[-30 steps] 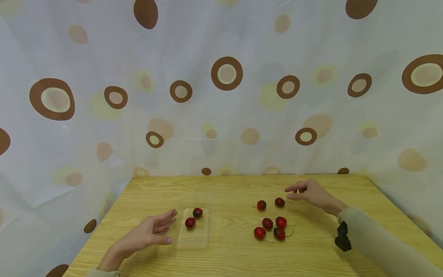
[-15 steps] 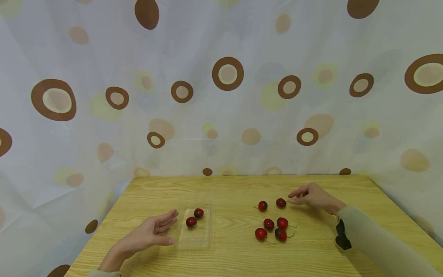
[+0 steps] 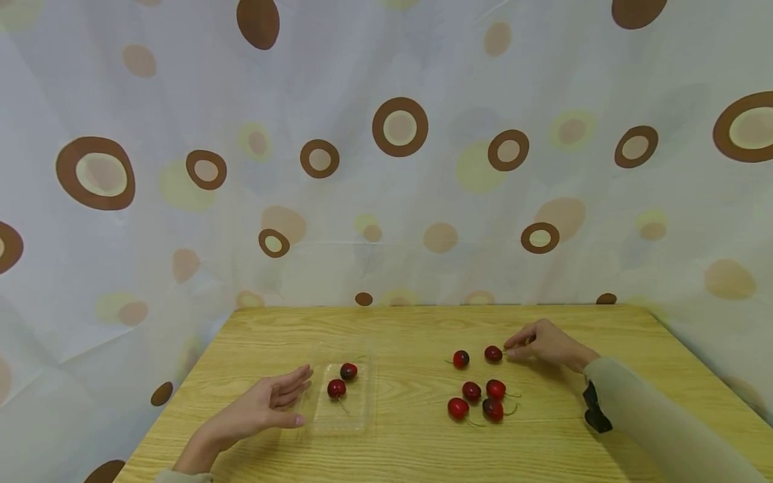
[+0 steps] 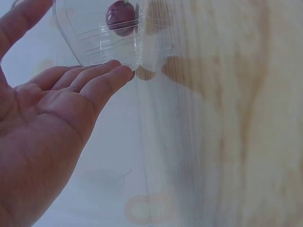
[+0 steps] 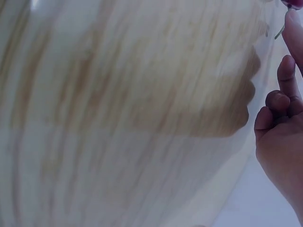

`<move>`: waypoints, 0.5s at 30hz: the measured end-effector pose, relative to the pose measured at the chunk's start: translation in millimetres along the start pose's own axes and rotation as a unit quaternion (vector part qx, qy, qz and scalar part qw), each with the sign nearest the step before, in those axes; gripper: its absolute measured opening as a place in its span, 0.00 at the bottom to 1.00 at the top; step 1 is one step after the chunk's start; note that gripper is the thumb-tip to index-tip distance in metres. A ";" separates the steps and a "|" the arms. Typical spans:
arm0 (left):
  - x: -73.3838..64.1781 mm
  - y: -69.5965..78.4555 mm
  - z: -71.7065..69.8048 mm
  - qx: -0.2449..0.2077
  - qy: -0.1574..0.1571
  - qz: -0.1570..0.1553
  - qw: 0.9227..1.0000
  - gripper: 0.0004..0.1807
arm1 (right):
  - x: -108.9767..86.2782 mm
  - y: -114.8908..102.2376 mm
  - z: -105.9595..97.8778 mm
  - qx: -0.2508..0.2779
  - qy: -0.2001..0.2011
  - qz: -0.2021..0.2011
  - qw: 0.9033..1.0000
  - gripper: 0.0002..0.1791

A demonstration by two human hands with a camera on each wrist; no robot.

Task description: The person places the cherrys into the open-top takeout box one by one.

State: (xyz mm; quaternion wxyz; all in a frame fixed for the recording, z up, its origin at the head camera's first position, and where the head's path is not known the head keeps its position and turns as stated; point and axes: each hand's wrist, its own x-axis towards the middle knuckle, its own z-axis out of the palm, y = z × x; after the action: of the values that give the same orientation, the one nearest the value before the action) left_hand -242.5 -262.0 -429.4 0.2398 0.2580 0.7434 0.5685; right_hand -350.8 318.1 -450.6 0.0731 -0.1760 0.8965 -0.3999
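My right hand (image 3: 546, 345) is at the far right of the cherries, its thumb and index finger pinching the stem of a dark red cherry (image 3: 493, 353) that lies on the table. In the right wrist view, the cherry (image 5: 294, 4) shows at the top corner, its stem emerging beside the index fingertip; the thumb is out of sight. My left hand (image 3: 260, 410), fingers extended and thumb apart, stands at the left side of a clear plastic container (image 3: 338, 424). Two cherries lie inside: one darker (image 3: 348, 371), one red (image 3: 336, 388). Left fingertips overlap the container's edge in the left wrist view.
Another cherry (image 3: 461, 359) lies left of the pinched one. Nearer the front is a cluster of several cherries (image 3: 496, 389) with stems. The wooden table (image 3: 410, 449) ends at a patterned curtain (image 3: 398, 201) behind and along both sides.
My right hand has come down and its fingertips have closed in on the cherry's stem. The red cherry in the container has rolled, its stem now pointing toward the front. My left hand stays put.
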 end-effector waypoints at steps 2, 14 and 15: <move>-0.3 0.1 0.1 -0.001 -0.001 -0.001 1.000 0.48 | 0.9 1.8 0.5 0.000 0.000 -0.001 1.000 0.12; -0.9 0.3 0.6 0.000 0.000 0.000 1.000 0.48 | 3.3 5.3 0.6 -0.013 -0.002 -0.010 1.000 0.10; -0.7 0.3 0.3 0.000 0.000 0.000 1.000 0.48 | 3.5 5.3 0.5 -0.015 -0.002 -0.010 1.000 0.09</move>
State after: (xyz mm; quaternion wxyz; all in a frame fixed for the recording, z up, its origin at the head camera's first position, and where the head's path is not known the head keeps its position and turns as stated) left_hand -241.7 -262.2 -429.1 0.2398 0.2576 0.7436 0.5685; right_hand -355.2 319.7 -454.8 0.0680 -0.1868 0.9007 -0.3864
